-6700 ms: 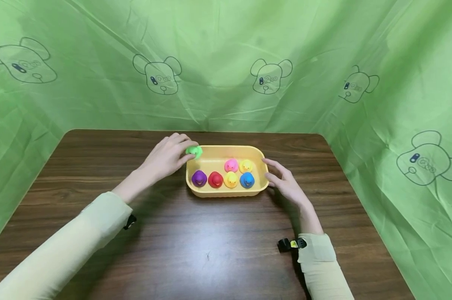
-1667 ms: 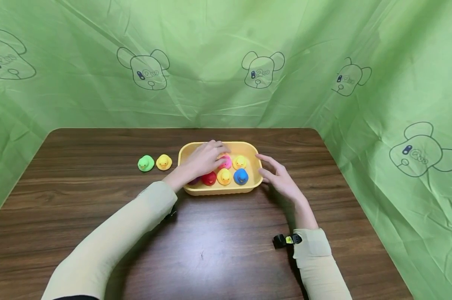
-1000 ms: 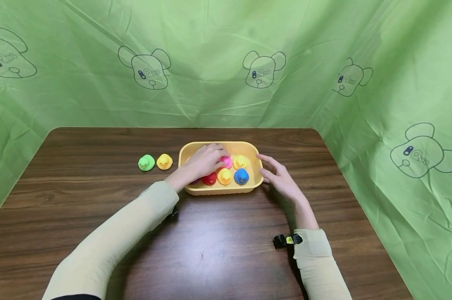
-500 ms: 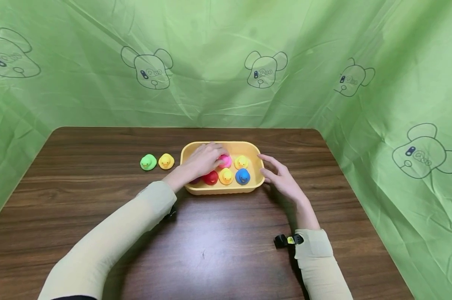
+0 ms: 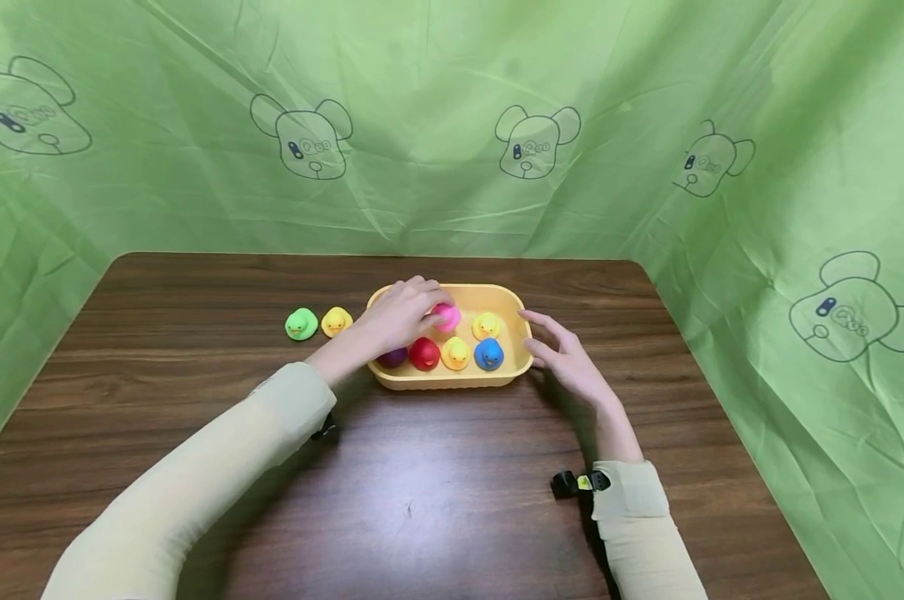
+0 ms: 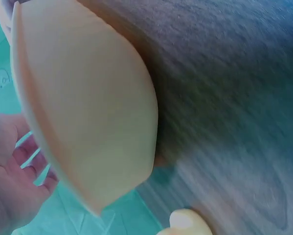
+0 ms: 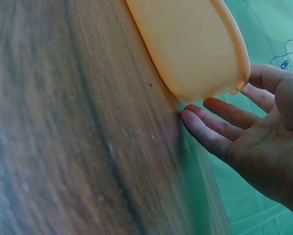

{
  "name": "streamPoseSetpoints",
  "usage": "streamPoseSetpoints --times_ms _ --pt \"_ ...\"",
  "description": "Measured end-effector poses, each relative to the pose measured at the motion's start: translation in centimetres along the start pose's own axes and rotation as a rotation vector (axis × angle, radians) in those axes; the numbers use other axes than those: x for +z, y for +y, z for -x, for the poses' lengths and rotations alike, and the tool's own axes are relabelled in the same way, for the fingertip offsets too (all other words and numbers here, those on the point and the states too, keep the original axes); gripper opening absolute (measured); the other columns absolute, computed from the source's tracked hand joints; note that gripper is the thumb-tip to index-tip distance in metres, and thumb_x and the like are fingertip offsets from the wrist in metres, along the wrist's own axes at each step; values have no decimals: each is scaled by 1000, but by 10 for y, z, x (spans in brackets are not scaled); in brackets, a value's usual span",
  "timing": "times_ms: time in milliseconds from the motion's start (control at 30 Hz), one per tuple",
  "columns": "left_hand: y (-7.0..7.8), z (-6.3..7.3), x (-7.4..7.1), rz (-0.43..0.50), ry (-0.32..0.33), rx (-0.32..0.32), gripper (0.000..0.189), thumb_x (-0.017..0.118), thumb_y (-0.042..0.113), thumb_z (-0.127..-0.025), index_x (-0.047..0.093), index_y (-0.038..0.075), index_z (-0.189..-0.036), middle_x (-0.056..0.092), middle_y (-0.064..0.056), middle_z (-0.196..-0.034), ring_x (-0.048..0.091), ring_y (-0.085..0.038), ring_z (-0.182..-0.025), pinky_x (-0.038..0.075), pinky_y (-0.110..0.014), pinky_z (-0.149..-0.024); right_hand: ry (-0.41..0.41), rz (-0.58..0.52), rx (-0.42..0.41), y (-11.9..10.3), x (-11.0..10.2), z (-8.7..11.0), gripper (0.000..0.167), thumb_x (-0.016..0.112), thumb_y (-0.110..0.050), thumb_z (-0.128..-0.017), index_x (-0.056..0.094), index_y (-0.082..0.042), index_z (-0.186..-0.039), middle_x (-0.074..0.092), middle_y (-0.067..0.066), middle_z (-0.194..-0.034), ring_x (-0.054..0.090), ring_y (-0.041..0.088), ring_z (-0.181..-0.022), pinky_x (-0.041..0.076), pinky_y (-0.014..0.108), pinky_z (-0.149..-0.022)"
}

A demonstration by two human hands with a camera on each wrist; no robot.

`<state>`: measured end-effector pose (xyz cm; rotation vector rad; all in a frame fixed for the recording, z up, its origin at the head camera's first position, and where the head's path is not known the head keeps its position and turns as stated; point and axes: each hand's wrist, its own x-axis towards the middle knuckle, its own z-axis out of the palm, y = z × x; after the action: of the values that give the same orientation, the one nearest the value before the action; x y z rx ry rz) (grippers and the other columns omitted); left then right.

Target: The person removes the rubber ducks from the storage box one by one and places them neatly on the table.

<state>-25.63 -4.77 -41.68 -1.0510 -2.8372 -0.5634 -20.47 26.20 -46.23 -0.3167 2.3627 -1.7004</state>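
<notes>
In the head view, my left hand (image 5: 397, 318) reaches over the yellow plastic tray (image 5: 452, 383) and pinches a pink toy duck (image 5: 448, 317) between fingers and thumb. The left wrist view has the tray wall (image 6: 97, 107) in front of the fingers, so the duck is hidden there. My right hand (image 5: 567, 360) is at the tray's right end, thumb and fingers loosely extended against the rim and wall. Inside the tray sit a purple duck (image 5: 393, 358), a red duck (image 5: 424, 354), a blue duck (image 5: 489, 354) and two yellow ducks, one at the front (image 5: 456, 353).
Left of the tray, a green duck (image 5: 301, 324) and a yellow duck (image 5: 337, 322) stand on the dark wooden table (image 5: 422, 483). Green cloth (image 5: 437, 200) with printed bear outlines hangs behind and at the sides.
Green and yellow ducks now stand on the table left of the tray. My left hand has gone into the tray, gripped the pink duck and raised it slightly. The right hand stays put.
</notes>
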Motion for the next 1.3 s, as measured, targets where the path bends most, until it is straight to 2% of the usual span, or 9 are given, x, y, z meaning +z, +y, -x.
streamPoseSetpoints --times_ms 233,633,800,1033,1300 --pt "0 10 -18 -38 -4 10 27 72 25 -97 73 16 -123 70 -2 -116 60 -25 -109 51 -44 -92 0 -3 6 0 0 0 51 54 -14 -107 42 -11 -156 45 23 -158 55 43 -135 59 22 -89" --pt "-7 30 -52 -70 39 60 26 75 21 -94 75 15 -120 72 -1 -113 61 -26 -108 50 -45 -89 -2 3 10 -1 0 0 51 53 -13 -107 41 -11 -157 44 22 -159 55 43 -135 59 23 -89" --pt "-16 44 -64 -73 51 49 26 76 20 -93 75 13 -118 73 -4 -113 63 -27 -108 51 -48 -90 4 -4 11 -1 0 0 50 53 -12 -107 42 -11 -156 44 22 -159 54 44 -135 59 22 -88" --pt "-35 61 -77 -57 75 30 25 75 19 -94 76 11 -117 74 -6 -112 64 -29 -107 51 -51 -95 0 -2 15 -3 0 1 51 53 -12 -107 41 -10 -157 44 22 -159 55 44 -135 59 24 -89" --pt "-52 79 -90 -72 79 -17 24 76 19 -93 76 11 -116 75 -6 -110 64 -30 -105 53 -49 -91 2 6 7 -2 0 1 51 54 -14 -107 41 -12 -157 43 21 -160 56 41 -134 59 23 -89"
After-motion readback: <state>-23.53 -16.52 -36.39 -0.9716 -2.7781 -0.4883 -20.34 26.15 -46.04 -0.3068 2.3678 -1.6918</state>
